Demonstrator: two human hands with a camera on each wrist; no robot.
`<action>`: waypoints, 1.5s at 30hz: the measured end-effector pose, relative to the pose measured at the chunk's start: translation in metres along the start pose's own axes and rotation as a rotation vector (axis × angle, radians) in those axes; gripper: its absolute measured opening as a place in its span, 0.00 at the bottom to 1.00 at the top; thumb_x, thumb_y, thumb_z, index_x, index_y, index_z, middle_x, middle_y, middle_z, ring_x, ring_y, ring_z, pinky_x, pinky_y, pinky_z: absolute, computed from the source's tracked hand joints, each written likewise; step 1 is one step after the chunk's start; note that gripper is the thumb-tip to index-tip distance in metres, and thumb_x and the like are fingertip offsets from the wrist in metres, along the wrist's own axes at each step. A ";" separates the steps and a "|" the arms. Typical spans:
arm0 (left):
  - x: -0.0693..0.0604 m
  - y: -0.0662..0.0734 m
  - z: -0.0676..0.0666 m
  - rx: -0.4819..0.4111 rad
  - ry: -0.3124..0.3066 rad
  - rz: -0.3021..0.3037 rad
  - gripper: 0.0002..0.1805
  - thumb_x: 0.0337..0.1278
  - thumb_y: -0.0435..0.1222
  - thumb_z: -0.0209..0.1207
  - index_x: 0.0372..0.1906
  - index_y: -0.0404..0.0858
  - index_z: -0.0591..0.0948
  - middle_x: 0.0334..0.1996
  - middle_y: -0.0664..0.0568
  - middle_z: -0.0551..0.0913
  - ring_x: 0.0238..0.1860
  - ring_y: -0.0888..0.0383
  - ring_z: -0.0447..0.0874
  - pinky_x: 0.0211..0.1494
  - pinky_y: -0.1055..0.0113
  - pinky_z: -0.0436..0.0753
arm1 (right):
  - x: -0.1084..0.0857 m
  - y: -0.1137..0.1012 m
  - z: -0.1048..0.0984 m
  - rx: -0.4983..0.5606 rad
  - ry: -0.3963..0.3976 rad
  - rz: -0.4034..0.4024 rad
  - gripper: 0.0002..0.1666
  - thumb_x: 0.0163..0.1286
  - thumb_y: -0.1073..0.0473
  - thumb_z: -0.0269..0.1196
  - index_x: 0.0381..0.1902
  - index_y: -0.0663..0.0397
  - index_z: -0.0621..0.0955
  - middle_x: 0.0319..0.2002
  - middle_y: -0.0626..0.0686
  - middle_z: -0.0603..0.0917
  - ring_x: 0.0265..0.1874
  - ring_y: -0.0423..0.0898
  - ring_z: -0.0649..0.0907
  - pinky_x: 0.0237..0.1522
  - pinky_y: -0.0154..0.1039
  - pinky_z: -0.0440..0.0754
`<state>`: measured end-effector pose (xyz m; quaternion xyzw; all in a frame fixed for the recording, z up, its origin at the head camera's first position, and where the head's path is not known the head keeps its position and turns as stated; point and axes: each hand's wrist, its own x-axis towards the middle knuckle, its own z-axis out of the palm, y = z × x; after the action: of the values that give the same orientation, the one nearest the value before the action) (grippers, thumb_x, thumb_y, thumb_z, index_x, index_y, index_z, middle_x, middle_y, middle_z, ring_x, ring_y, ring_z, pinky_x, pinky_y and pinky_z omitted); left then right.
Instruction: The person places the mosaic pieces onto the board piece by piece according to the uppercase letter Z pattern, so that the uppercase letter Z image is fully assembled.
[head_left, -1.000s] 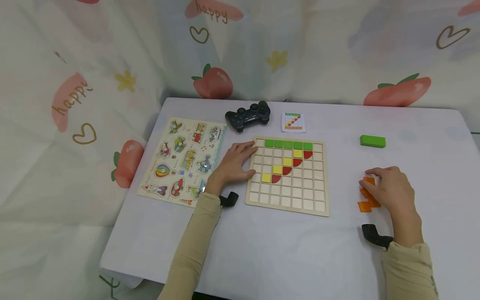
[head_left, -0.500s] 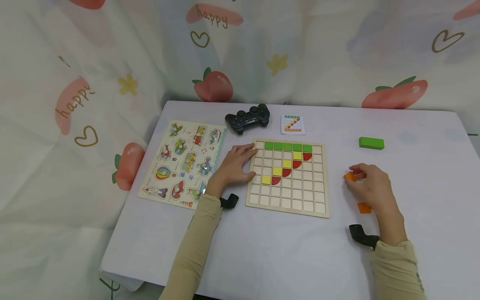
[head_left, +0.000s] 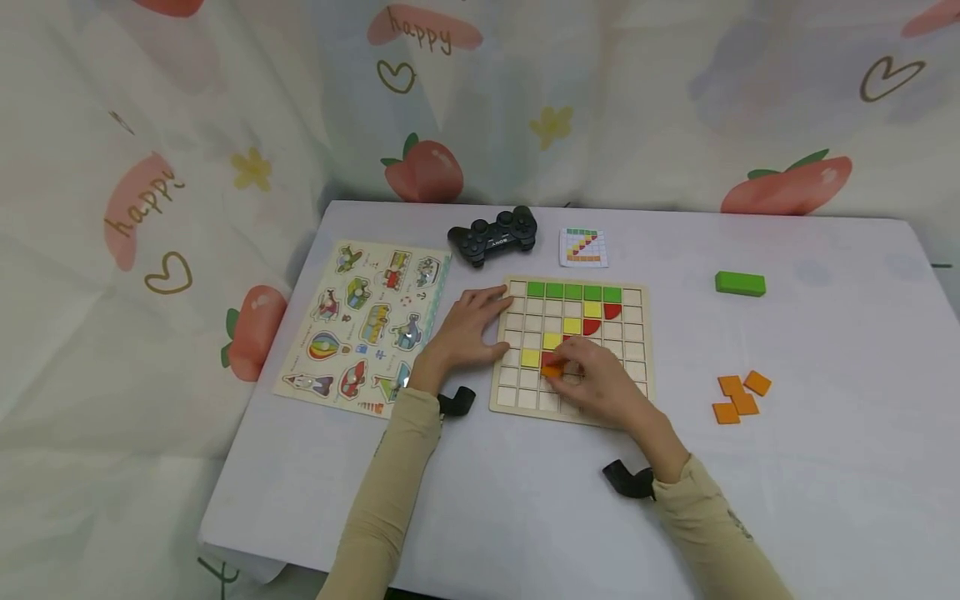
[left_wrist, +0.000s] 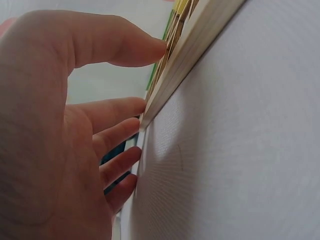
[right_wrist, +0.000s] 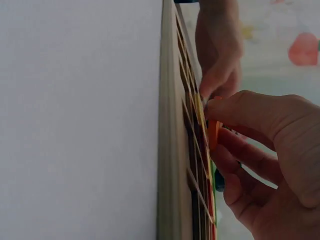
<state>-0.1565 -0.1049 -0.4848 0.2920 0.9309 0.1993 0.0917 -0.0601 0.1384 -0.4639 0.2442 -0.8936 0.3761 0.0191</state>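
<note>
A wooden grid board point(head_left: 525, 402) lies on the table, with a row of green squares point(head_left: 573, 292), a diagonal of yellow squares point(head_left: 530, 357) and red quarter-circles point(head_left: 592, 327) in its cells. Between thumb and fingers, my right hand point(head_left: 600, 379) pinches an orange square tile point(right_wrist: 214, 132) just over the board's lower left part, hiding some cells. My left hand point(head_left: 467, 332) rests at the board's left edge; in the left wrist view its thumb and fingertips touch the wooden rim point(left_wrist: 172, 75), fingers fairly straight. Several more orange tiles point(head_left: 745, 403) lie right of the board.
Behind the board lie a small pattern card point(head_left: 582, 248) and a black game controller point(head_left: 492, 237). A picture puzzle board point(head_left: 360, 329) sits to the left, partly under my left forearm. A green block point(head_left: 740, 283) stands at the back right.
My right hand has picked an orange tile from the pile and carried it left over the board. The left hand stays at the board's edge.
</note>
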 end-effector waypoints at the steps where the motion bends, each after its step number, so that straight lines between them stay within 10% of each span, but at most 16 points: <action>1: 0.000 0.000 0.000 0.000 -0.001 -0.001 0.44 0.49 0.53 0.58 0.75 0.47 0.64 0.76 0.56 0.56 0.71 0.54 0.55 0.71 0.56 0.60 | 0.003 -0.003 0.005 -0.012 -0.021 -0.013 0.10 0.58 0.64 0.72 0.39 0.55 0.86 0.37 0.48 0.84 0.36 0.45 0.79 0.39 0.41 0.79; 45: -0.001 0.000 0.001 0.007 0.008 -0.004 0.43 0.51 0.53 0.58 0.75 0.48 0.64 0.76 0.57 0.55 0.72 0.54 0.54 0.72 0.56 0.59 | 0.010 -0.013 0.019 -0.156 -0.051 -0.091 0.05 0.58 0.59 0.73 0.32 0.55 0.89 0.36 0.46 0.83 0.37 0.45 0.78 0.38 0.41 0.79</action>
<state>-0.1555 -0.1051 -0.4859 0.2899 0.9325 0.1968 0.0872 -0.0604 0.1139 -0.4667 0.2919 -0.9084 0.2976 0.0324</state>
